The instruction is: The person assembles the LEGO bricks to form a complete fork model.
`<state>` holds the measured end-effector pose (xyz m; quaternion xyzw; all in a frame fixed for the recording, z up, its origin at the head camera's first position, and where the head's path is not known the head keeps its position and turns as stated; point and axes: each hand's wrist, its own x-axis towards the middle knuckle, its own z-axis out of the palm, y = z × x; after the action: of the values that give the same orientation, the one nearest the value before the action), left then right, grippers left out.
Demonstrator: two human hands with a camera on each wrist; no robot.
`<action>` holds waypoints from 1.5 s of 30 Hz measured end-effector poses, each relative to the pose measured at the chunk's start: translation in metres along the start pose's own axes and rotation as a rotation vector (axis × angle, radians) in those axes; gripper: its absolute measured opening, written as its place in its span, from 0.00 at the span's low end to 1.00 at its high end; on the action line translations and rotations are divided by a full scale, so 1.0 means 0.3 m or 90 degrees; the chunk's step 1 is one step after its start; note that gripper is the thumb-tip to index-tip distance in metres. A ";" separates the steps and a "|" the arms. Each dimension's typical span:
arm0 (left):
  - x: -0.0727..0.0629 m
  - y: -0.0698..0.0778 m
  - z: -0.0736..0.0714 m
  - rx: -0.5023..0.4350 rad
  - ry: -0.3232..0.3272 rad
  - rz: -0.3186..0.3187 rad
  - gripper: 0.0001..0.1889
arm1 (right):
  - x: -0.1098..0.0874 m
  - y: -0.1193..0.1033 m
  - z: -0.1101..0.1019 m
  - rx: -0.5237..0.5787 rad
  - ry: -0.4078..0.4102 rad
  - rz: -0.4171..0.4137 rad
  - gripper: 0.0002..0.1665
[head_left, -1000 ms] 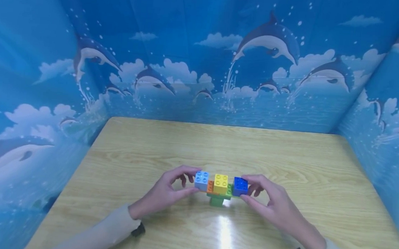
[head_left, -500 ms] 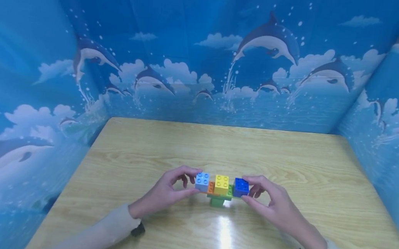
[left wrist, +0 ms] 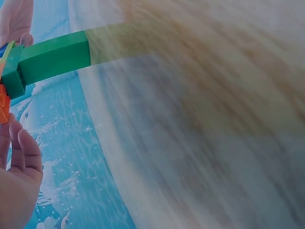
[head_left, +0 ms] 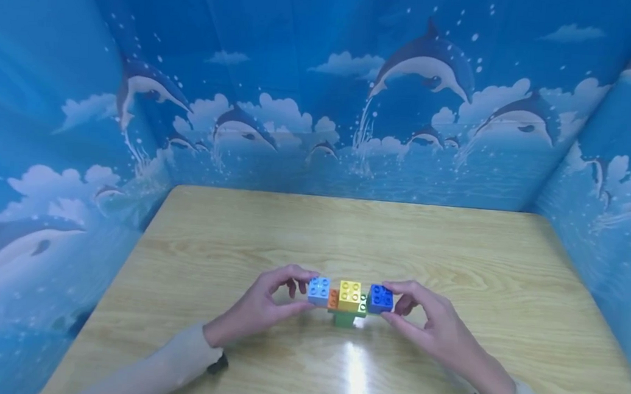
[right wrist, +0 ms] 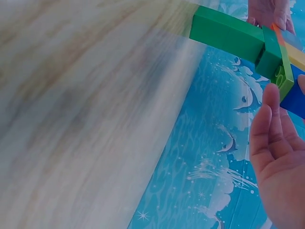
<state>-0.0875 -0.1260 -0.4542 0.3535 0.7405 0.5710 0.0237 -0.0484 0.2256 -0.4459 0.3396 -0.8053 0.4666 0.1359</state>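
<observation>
A structure of toy building bricks stands upright on the table, with a green column (left wrist: 56, 56) below and a darker green crosspiece (right wrist: 269, 53) above it. On top lie an orange plate (head_left: 333, 298) and a lime green plate (head_left: 363, 303). A yellow brick (head_left: 349, 295) sits mid-top between a light blue brick (head_left: 319, 290) on the left and a dark blue brick (head_left: 381, 299) on the right. My left hand (head_left: 275, 301) pinches the light blue brick between thumb and index finger. With thumb and index finger, my right hand (head_left: 438, 327) pinches the dark blue one.
The wood-grain table (head_left: 225, 233) extends around the structure, with a bright light reflection (head_left: 356, 377) in front. Blue dolphin-print curtains (head_left: 312, 87) enclose its back and sides.
Over the last second, the bricks and the fingers holding them have shifted very slightly down in the head view. Both grips look the same.
</observation>
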 end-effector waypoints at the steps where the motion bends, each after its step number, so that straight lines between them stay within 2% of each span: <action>1: -0.001 -0.001 0.000 0.004 0.000 0.003 0.28 | 0.000 0.002 0.002 0.000 0.002 -0.008 0.38; 7: -0.004 -0.004 0.002 0.040 0.011 0.039 0.31 | 0.001 0.010 0.001 -0.034 -0.018 -0.041 0.35; 10: -0.006 -0.002 0.005 0.064 0.017 0.083 0.33 | 0.004 0.013 -0.006 -0.081 -0.032 -0.069 0.30; 14: -0.002 -0.002 0.009 0.098 0.015 0.161 0.35 | 0.006 0.022 -0.010 -0.114 -0.030 -0.114 0.31; 17: 0.003 -0.009 0.008 0.127 0.005 0.209 0.38 | 0.008 0.029 -0.007 -0.120 -0.029 -0.125 0.31; 20: 0.006 -0.020 0.004 0.152 -0.002 0.241 0.39 | 0.008 0.034 -0.005 -0.130 -0.031 -0.118 0.31; 22: 0.006 -0.027 0.002 0.164 -0.006 0.245 0.39 | 0.009 0.036 -0.005 -0.137 -0.027 -0.115 0.32; 29: 0.027 -0.037 -0.009 0.226 -0.002 0.235 0.42 | 0.023 0.050 -0.004 -0.137 0.004 -0.111 0.35; 32: 0.043 -0.037 -0.012 0.236 0.000 0.217 0.43 | 0.036 0.058 -0.006 -0.119 0.009 -0.101 0.35; 34: 0.054 -0.041 -0.015 0.221 -0.003 0.186 0.42 | 0.045 0.065 -0.008 -0.099 0.002 -0.080 0.38; 38: 0.075 -0.053 -0.022 0.175 -0.016 0.097 0.38 | 0.071 0.077 -0.011 -0.076 -0.022 -0.018 0.46; 41: 0.090 -0.072 -0.026 0.154 -0.031 0.038 0.35 | 0.088 0.088 -0.009 -0.086 -0.048 0.031 0.44; 45: 0.104 -0.088 -0.024 0.162 -0.052 -0.043 0.32 | 0.101 0.102 -0.002 -0.088 -0.092 0.108 0.40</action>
<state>-0.1271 -0.1174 -0.4629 0.3513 0.8168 0.4568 0.0277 -0.0913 0.2236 -0.4495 0.2928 -0.8690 0.3941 0.0609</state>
